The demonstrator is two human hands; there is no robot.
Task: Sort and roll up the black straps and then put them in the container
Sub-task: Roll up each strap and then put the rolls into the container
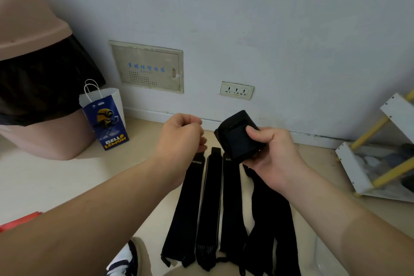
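Black rolled strap [240, 139], head view: it is gripped by the right hand [273, 159] above four flat straps [210, 204] laid side by side on the floor. The left hand [181, 136] is clenched, empty. The roll's loose end should be pinned under the thumb until stowed.

Paper bag [105, 119] left of straps [215, 204]

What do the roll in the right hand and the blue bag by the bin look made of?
Rolled strap: probably soft woven fabric, matte black; it bends into layers. Blue bag: seemingly paper, printed, slight sheen; crisp creases, white cord handles.
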